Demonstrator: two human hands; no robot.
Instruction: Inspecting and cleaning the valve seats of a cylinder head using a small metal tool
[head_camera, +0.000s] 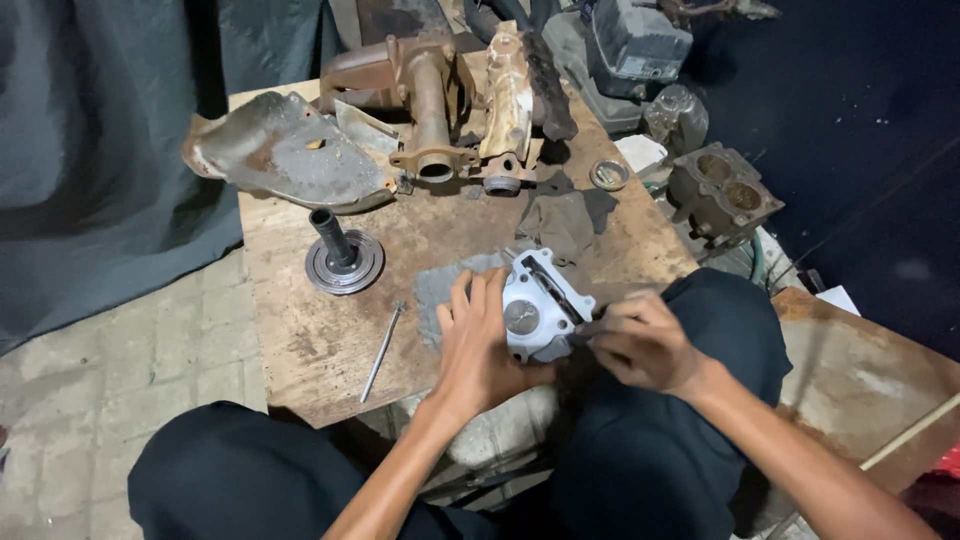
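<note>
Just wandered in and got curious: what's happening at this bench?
A seated person steadies a silver engine part with the left hand on a worn wooden board. The right hand presses a small dark tool against its side. A long bolt, a flanged shaft and rusty parts lie around.

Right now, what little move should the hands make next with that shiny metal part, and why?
Probably keep the left hand pressing the silver engine part steady while the right hand works its small dark tool along the edge. The part sits near the edge of the wooden board, so it could slip.
</note>
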